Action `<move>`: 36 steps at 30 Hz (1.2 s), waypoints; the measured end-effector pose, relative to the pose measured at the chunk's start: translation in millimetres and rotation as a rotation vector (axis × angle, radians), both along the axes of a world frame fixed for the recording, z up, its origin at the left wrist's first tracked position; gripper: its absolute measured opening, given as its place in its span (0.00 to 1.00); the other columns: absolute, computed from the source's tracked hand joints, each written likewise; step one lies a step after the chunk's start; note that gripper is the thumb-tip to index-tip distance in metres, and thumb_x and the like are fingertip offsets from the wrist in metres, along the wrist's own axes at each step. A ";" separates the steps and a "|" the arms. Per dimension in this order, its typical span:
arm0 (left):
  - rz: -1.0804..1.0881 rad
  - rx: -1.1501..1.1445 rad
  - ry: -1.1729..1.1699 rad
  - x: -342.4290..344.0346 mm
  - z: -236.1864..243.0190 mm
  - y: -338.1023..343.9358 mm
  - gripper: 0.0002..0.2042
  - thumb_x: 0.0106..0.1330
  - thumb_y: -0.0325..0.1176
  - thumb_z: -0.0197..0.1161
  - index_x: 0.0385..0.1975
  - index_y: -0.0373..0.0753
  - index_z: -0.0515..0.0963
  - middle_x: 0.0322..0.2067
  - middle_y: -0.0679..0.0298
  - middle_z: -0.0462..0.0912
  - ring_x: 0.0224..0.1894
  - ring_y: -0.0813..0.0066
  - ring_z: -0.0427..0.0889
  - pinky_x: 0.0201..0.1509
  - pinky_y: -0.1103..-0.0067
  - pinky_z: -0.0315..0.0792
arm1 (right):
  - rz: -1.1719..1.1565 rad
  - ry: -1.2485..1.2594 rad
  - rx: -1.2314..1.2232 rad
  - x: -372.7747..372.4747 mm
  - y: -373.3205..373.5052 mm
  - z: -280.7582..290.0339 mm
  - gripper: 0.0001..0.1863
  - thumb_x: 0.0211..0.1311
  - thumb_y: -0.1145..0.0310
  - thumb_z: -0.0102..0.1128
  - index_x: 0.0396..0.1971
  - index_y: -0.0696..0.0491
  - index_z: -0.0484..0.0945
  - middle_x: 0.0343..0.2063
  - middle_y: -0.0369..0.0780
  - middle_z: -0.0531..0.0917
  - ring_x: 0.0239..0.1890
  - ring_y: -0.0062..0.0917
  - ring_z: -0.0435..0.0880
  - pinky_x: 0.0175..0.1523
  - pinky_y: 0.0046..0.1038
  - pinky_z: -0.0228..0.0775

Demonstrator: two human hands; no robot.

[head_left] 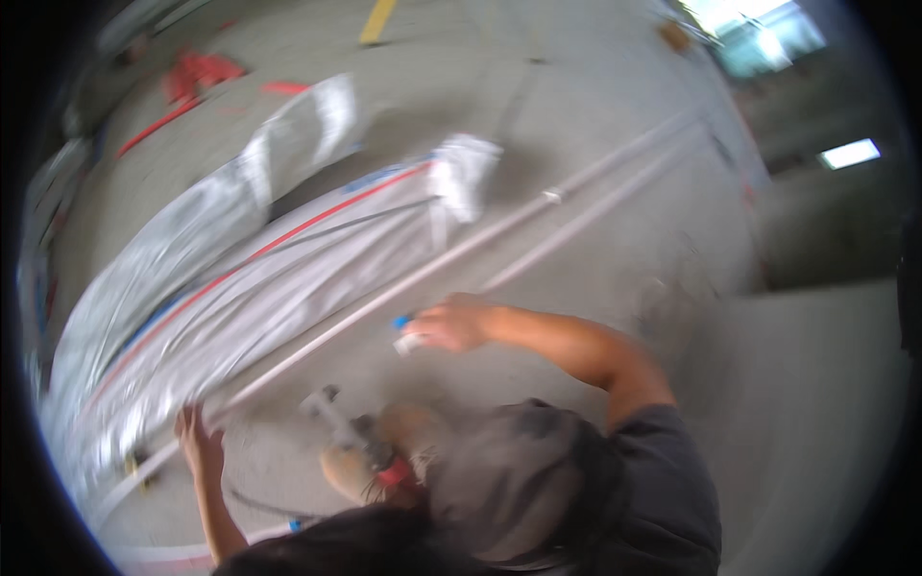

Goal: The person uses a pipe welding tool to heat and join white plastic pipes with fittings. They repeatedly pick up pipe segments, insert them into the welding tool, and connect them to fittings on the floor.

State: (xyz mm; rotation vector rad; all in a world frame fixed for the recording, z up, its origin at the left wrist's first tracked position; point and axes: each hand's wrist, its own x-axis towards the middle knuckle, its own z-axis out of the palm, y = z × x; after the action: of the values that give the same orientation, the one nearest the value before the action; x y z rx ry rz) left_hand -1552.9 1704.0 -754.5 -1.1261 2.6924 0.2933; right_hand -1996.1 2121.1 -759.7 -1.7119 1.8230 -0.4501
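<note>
Right hand [451,324] grips small blue-and-white item [407,338] beside long pipe [344,334]; left hand [199,446] at pipe, probably steadying it, grasp unclear from blur

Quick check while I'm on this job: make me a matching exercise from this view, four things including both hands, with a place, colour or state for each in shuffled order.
Things
1. Right hand
2. Left hand
3. Plastic sheeting
4. Strip at the picture's top edge

Descriptions
A. Has a red line running along it
B. Yellow
C. At lower left, on or beside the long pale pipe
D. Holds a small white-and-blue object

Pairs: 1-D, 2-C, 3-A, 4-B
</note>
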 end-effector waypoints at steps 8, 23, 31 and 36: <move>0.511 -0.232 0.331 126.7 17.5 108.7 0.31 0.64 0.34 0.75 0.66 0.38 0.71 0.63 0.48 0.71 0.69 0.43 0.68 0.73 0.56 0.64 | 0.070 0.079 -0.008 10.6 -6.8 -12.2 0.22 0.65 0.73 0.67 0.60 0.54 0.78 0.45 0.48 0.81 0.47 0.51 0.84 0.48 0.50 0.76; 1.585 0.493 0.325 137.9 -45.8 288.6 0.32 0.73 0.62 0.63 0.42 0.29 0.84 0.37 0.43 0.88 0.43 0.47 0.88 0.51 0.56 0.77 | 0.242 0.183 -0.025 -1.9 -8.8 -35.5 0.29 0.58 0.69 0.72 0.60 0.58 0.76 0.48 0.50 0.78 0.52 0.51 0.76 0.59 0.51 0.66; 1.717 0.419 0.524 140.2 -65.0 238.9 0.24 0.72 0.50 0.68 0.38 0.27 0.82 0.28 0.47 0.87 0.33 0.50 0.88 0.40 0.58 0.79 | 0.248 0.136 -0.031 -6.4 -10.0 -28.5 0.33 0.54 0.67 0.76 0.60 0.57 0.76 0.48 0.50 0.78 0.53 0.52 0.76 0.60 0.51 0.67; 1.857 0.816 1.486 125.3 -9.0 193.4 0.09 0.69 0.38 0.68 0.30 0.41 0.79 0.16 0.67 0.72 0.17 0.71 0.72 0.21 0.68 0.61 | 0.156 0.100 -0.159 -8.6 -8.9 -7.2 0.32 0.57 0.67 0.76 0.61 0.58 0.76 0.49 0.50 0.78 0.52 0.50 0.77 0.60 0.50 0.68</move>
State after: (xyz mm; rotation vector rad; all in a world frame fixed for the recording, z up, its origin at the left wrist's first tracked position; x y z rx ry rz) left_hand -1427.6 1897.4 -763.5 -3.0062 0.1840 2.6894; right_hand -2004.8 2112.3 -767.0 -2.0008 1.7452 -0.4627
